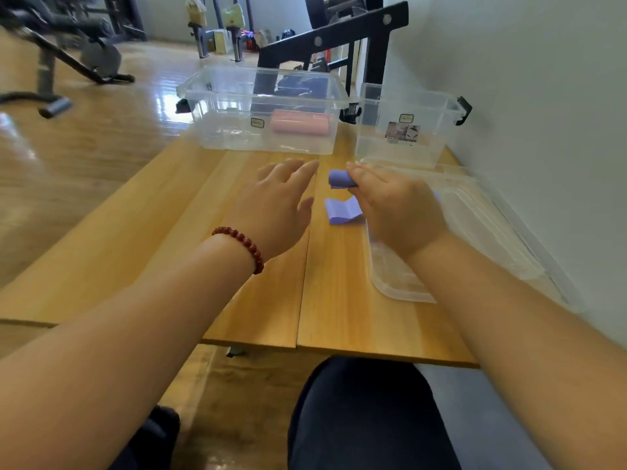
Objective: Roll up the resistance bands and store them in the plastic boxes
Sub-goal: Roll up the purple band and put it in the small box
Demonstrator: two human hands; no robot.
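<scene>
Gym floor [101, 157], wooden table [237, 300], 2 plastic boxes [217, 134]

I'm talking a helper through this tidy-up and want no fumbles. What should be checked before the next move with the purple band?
1. Right hand grips the purple band: ok, it pinches the rolled end.
2. Band fully rolled: not ok, a loose tail is unrolled.
3. Left hand free to help: ok, open, holding nothing.
4. Large box and small box open: ok, a lid lies on the table at the right.
5. Room beside the pink roll in the large box: ok.
6. Roll tightness under the fingers: cannot tell.
</scene>
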